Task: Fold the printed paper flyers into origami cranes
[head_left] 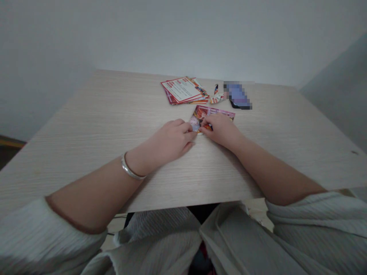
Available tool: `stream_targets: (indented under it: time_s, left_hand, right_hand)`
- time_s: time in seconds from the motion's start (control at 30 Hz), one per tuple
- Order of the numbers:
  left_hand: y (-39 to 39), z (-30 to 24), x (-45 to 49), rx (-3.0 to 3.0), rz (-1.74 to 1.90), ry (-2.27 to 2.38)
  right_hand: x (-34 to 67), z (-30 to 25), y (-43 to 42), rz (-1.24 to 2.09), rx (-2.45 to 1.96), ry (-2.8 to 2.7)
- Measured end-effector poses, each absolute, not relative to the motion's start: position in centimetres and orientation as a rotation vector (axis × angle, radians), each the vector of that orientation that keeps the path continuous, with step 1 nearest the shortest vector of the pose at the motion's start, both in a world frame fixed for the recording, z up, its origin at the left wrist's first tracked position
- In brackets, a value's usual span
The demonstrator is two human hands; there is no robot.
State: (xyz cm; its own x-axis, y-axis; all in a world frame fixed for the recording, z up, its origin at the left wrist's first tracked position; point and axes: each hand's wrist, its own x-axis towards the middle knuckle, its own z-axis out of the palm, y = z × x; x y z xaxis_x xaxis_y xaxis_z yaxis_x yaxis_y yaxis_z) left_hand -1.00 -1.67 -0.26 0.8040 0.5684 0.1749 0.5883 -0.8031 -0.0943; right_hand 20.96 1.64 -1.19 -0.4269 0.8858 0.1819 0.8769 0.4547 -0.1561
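A colourful printed paper sheet (201, 112) with a pink border lies on the table in front of me. My left hand (176, 138), with a silver bangle on the wrist, has its fingertips closed on the sheet's near left corner. From the right, my right hand (222, 129) rests over the sheet, its thumb and bent fingers pinching the near edge close to the left fingertips. The hands cover much of the sheet's near and right parts, so any fold there is hard to make out.
Behind the sheet sits a loose stack of printed sheets (183, 90), white with red borders on top. A small folded paper piece (217, 98) stands beside it. Farther right lies a dark phone (239, 96), partly pixelated. The pale wooden table (94, 126) meets a wall behind.
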Motion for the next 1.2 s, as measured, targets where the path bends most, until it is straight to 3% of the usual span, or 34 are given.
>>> stream_targets:
  time_s: [0.8,1.2]
  left_hand:
    - [-3.7,0.8,0.9,-2.735,-0.035,-1.12]
    - [-3.3,0.5,0.8,-2.816,-0.11,-1.099]
  right_hand:
    - [24.2,0.2,2.3,0.443,-1.752,-2.089]
    - [24.1,0.1,2.4,0.413,-1.754,-2.11]
